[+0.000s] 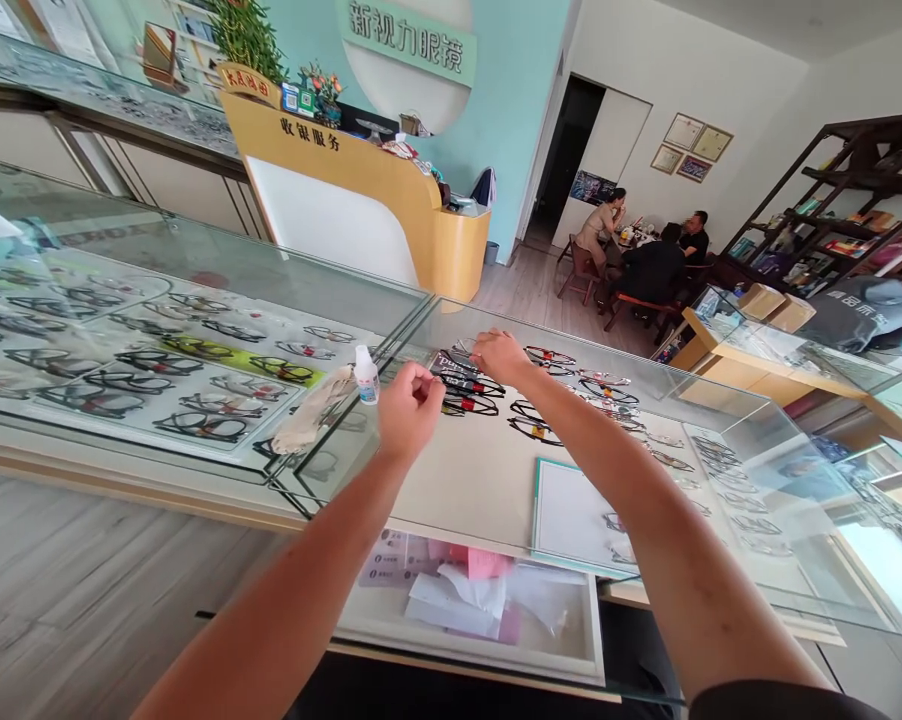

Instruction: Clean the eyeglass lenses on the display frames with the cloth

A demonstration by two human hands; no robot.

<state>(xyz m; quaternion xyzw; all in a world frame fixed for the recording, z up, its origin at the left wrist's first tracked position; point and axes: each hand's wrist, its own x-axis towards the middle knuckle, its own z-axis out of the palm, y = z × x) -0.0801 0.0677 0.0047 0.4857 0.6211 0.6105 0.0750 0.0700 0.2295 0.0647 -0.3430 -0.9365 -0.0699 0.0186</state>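
Note:
My left hand is closed in a pinch above the glass counter, thumb against fingertips; what sits between them is too small to name. My right hand is beyond it to the right, fingers curled downward, their grip partly hidden. Between the hands lies a dark, cloth-like piece with pale lettering, with a thin lens-like outline at its far edge. Dark eyeglasses with red tags are just below the hands. A small white bottle stands left of my left hand, near a crumpled beige cloth.
Glass showcases hold rows of eyeglasses. A white board with a teal edge is under my right forearm. An open drawer with papers and plastic bags is at the near side. People sit around a table behind, past the wooden cashier desk.

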